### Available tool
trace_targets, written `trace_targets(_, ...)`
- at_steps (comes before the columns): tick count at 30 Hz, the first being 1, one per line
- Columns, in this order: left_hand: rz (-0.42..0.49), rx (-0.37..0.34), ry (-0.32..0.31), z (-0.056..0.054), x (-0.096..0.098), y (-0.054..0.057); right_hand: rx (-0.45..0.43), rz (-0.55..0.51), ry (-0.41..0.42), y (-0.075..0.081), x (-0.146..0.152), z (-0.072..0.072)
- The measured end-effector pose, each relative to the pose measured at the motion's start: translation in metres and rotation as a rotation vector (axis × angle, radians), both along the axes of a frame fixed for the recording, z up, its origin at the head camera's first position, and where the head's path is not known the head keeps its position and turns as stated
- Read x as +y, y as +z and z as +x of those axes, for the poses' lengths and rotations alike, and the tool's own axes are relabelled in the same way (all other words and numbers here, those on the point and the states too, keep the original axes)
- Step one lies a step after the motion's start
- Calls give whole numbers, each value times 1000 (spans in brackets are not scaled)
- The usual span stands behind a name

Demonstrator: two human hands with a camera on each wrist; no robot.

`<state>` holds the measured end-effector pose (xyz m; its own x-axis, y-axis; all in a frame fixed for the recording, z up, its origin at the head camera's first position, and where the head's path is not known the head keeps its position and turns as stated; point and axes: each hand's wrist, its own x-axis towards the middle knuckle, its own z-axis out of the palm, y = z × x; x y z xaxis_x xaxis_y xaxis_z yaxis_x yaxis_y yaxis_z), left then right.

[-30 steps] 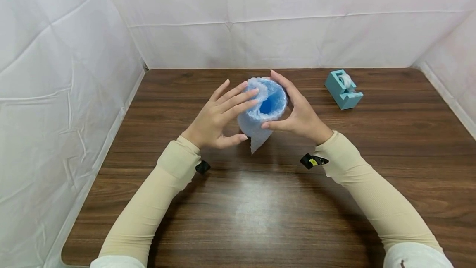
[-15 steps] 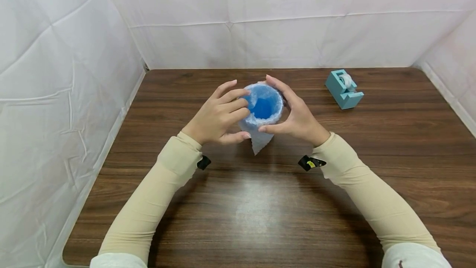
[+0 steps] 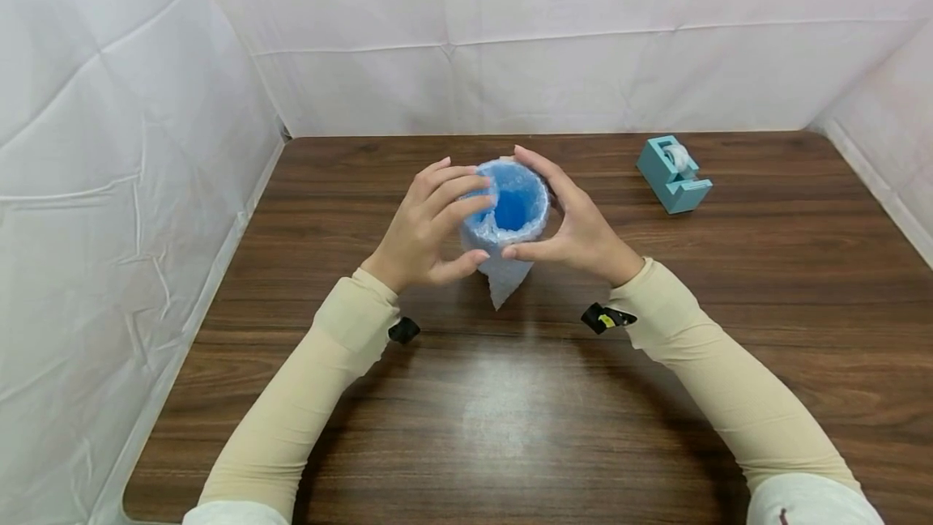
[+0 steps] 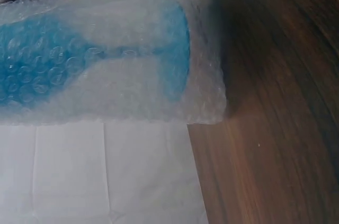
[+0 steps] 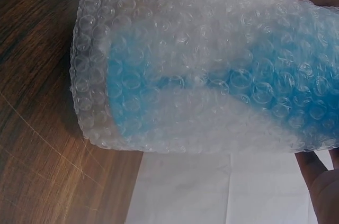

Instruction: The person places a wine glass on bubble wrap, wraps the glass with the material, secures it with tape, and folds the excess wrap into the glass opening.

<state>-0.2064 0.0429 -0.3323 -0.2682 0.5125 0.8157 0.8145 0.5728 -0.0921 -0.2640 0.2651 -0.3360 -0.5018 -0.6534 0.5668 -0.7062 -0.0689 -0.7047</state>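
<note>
A blue goblet [image 4: 177, 49] stands upright inside a sleeve of clear bubble wrap [image 5: 185, 38]. The wrist views show its stem and foot through the bubbles. Looking down from the head view, the wrap forms an open-topped tube, with a pointed loose corner [image 3: 503, 280] hanging toward the person. My right hand [image 3: 583, 225] grips the tube from the right, thumb on the near side and fingers round the far side. On the left, my left hand [image 3: 426, 229] holds the wrap's upper edge, its fingers bent over the rim and its thumb against the near side.
A teal tape dispenser [image 3: 672, 177] with a roll of clear tape sits at the back right of the brown wooden table [image 3: 510, 428]. White cloth walls [image 3: 554, 79] enclose the table at the back and both sides.
The wrapped goblet has shifted slightly left. The left fingers have drawn back from across the opening toward its left edge, and more of the blue inside shows. The right hand keeps its grip.
</note>
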Motion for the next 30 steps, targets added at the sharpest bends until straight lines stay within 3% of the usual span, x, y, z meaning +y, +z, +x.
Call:
trace_targets(4, -46, -25, 32, 1, 0, -2, -9, -8, 11, 0, 0, 0)
trace_targets(10, -86, -7, 95, 1, 0, 0, -4, -4, 4, -1, 0, -1)
trace_targets(15, 7, -62, 39, 1, 2, -3, -21, -11, 8, -1, 1, -1)
trace_targets(17, 73, -130, -14, 1, 4, -7, -25, -18, 8, 0, 1, -2)
trace_targets(21, 229, -336, -91, 3, 10, -17, -35, -26, -1, 1, 3, -2)
trace_targets(27, 427, -694, -100, 6, 17, -28, -115, -65, 16, 5, 5, 0)
trace_targets(30, 477, -829, -105, 6, 18, -33, -142, -90, 20, 6, 5, 1)
